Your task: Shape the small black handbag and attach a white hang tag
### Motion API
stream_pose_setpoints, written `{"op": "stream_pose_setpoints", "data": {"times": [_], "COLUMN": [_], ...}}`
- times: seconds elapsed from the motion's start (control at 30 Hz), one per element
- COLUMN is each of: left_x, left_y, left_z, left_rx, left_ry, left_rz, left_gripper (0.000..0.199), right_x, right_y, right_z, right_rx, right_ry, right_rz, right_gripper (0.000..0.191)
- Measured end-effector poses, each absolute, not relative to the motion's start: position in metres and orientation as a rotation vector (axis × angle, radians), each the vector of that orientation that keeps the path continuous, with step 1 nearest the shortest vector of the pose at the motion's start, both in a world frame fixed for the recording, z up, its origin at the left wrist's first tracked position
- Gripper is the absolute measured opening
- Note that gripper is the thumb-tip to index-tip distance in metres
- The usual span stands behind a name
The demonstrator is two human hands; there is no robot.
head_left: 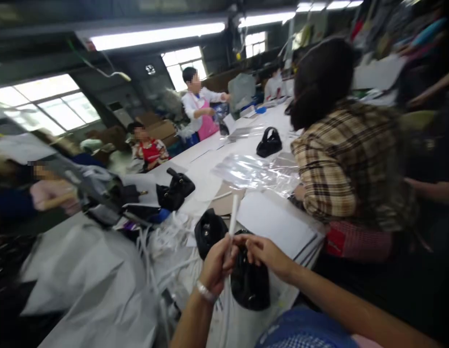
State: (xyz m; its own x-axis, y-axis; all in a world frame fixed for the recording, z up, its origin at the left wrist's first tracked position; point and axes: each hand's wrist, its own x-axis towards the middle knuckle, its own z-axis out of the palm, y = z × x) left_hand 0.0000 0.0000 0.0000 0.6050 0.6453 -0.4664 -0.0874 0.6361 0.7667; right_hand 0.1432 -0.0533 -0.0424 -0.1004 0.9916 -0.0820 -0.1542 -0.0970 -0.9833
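A: So what have we got in our hands here?

B: Our left hand (217,263) is wrapped tight around a white rod (233,215), with a shiny wristband (206,292) just below. The rod stands up at a slight tilt, poking out above our fist and running on down below it too.

A: And our right hand (262,251)?

B: Fingers bent, right beside the rod, over a glossy black bag (250,287). Kinda blurry, so we can't tell if it's pinching anything.

A: What else is around us on the table (202,168)?

B: We see another black bag (210,229) just left of the rod, a stack of white sheets (273,220) ahead to the right, and crinkly clear plastic (246,169) past that. There's a pile of whitish sheeting (97,285) to our left, and a co-worker in a plaid shirt (329,164) at the table's right side.
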Motion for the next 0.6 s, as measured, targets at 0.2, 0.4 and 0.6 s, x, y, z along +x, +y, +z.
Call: {"op": "stream_pose_setpoints", "data": {"times": [0.2, 0.4, 0.6], "left_x": [-0.002, 0.0, -0.022], "left_y": [-0.026, -0.051, -0.086], "left_z": [-0.007, -0.017, -0.022], "left_rx": [0.713, 0.939, 1.147], "left_ry": [0.815, 0.871, 0.972], "left_rz": [0.578, 0.482, 0.423], "left_gripper": [0.044, 0.051, 0.051], "right_x": [0.153, 0.166, 0.201], "right_y": [-0.051, -0.049, -0.058], "right_z": [-0.036, -0.038, -0.055], "right_rx": [-0.975, -0.932, -1.057], "right_ry": [-0.957, -0.766, -0.506], "right_rz": [1.57, 1.65, 1.626], "right_gripper": [0.042, 0.038, 0.029]}}
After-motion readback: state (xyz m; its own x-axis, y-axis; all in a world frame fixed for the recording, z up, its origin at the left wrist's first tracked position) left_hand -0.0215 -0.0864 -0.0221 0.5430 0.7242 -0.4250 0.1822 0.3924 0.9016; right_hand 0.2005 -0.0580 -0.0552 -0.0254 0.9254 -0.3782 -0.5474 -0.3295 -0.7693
